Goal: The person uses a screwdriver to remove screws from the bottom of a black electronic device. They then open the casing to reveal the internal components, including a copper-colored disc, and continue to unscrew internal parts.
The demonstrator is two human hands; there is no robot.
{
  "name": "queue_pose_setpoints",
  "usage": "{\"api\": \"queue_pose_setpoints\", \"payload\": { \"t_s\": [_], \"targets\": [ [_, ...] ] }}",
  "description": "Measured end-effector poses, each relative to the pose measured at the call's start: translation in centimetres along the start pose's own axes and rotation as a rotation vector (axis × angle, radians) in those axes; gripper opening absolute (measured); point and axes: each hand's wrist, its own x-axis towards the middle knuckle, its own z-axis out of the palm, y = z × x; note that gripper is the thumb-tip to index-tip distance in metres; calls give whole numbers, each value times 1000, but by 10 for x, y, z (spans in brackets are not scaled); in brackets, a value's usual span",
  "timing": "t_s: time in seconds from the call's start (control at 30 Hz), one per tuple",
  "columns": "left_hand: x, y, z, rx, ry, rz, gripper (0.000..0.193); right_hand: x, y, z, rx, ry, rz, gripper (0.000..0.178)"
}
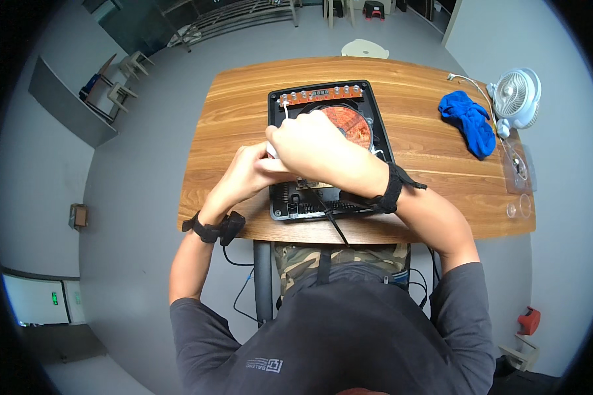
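An opened induction cooker base (275, 125) lies on the wooden table, its black shell showing a round copper-coloured coil (349, 125) and an orange control board (310, 96) with a row of buttons along the far edge. From the board's left end a white wire (286, 110) runs toward my hands. My right hand (313, 145) is closed above the left half of the cooker and covers part of the coil. Against it, at the cooker's left edge, my left hand (254, 171) is closed too. A small white piece (271, 151) shows between them; its exact shape is hidden.
A black cord (335, 222) crosses the cooker's near edge. At the table's right lie a blue cloth (468, 122), a white fan (517, 99), a clear tray (519, 164) with small parts and a clear round container (524, 205). A stool (365, 49) stands beyond the far edge.
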Motion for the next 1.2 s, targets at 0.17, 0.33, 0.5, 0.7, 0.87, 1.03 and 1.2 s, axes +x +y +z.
{"api": "queue_pose_setpoints", "payload": {
  "t_s": [0.17, 0.33, 0.5, 0.7, 0.87, 1.03, 1.2],
  "targets": [
    [0, -6, -2, 50, -52, -71, 24, -1, 5, 16, 148, 65, -33, 37],
    [-3, -25, 2, -98, -117, -146, 22, -6, 14, 7, 232, 81, -114, 38],
    [5, -11, 11, -63, 17, -58, 30, -4, 7, 0, 87, 92, -79, 39],
    [6, -22, 11, -176, 32, 13, 34, -7, 24, 9, 160, 82, -106, 34],
    [1, -21, -1, -80, -63, -130, 26, -9, 25, 4, 153, 63, -169, 39],
    [0, -6, 10, -145, 0, -18, 25, -1, 13, -3, -19, -30, -18, 50],
    [2, -15, 18, -82, 112, 23, 20, -4, 13, 11, 94, 126, -98, 34]
  ]
}}
